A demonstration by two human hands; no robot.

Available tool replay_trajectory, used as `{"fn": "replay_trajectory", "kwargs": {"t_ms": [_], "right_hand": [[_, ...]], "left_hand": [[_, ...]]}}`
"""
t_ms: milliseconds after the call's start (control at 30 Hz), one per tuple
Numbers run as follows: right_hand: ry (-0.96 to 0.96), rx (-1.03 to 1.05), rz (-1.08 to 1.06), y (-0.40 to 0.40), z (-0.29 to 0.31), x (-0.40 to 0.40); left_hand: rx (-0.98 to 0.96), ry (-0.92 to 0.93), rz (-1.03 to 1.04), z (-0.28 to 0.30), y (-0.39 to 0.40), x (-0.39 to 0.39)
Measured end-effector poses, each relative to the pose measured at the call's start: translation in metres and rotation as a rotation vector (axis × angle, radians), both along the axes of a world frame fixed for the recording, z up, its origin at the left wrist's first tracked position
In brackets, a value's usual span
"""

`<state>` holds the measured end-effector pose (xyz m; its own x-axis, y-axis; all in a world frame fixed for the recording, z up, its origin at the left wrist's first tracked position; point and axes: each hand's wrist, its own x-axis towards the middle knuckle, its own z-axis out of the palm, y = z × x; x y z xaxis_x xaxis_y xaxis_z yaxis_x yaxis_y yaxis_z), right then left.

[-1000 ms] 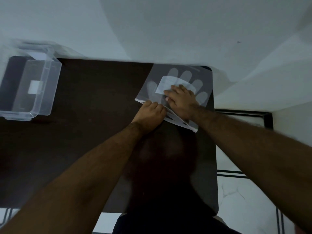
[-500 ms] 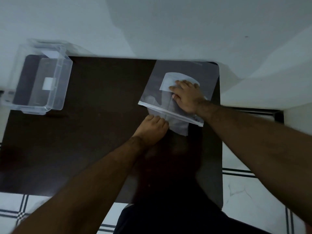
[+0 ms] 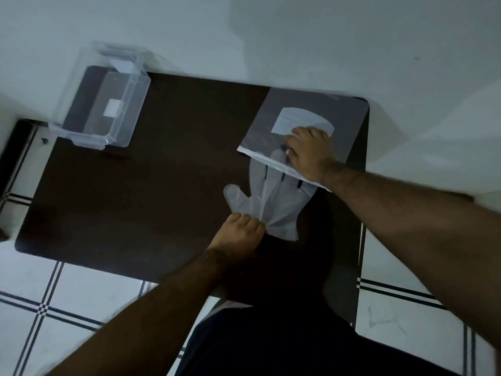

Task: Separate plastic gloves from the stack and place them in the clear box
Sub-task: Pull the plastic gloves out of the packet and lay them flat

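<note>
A clear plastic bag (image 3: 311,115) with a white label lies flat at the table's far right; it holds the glove stack. My right hand (image 3: 310,153) presses down on the bag near its open edge. One thin translucent plastic glove (image 3: 271,196) sticks out of the bag toward me, thumb spread to the left, its fingertips still under the bag's edge. My left hand (image 3: 238,234) pinches the glove's cuff. The clear box (image 3: 103,96) stands at the table's far left corner, with only a white label showing inside it.
The dark brown table (image 3: 162,185) stands against a white wall. White floor tiles with black lines show at the left, below and right of the table. My dark-clothed lap is at the near edge.
My left hand has drawn the glove further out of the bag toward me, so its palm and thumb now show. My right hand stays pressed on the bag. The camera view has tilted.
</note>
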<state>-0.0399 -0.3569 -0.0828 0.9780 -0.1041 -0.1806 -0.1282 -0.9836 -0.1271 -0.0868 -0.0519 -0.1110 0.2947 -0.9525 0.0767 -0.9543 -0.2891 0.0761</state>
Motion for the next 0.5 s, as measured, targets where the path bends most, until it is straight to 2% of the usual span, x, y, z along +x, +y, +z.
{"fn": "replay_trajectory", "kwargs": {"t_ms": [100,333,500], "right_hand": [[-0.101,-0.034,0.079,0.023,0.004,-0.027],[-0.101,-0.014,0.099,0.053,-0.002,-0.083],[-0.108,0.071,0.34,0.085,-0.001,-0.118]], "left_hand": [[0.012,0.009,0.031,0.003,0.013,-0.018],[0.035,-0.018,0.12,0.0,0.051,-0.058],[0.09,0.014,0.157,0.002,0.07,-0.076]]}}
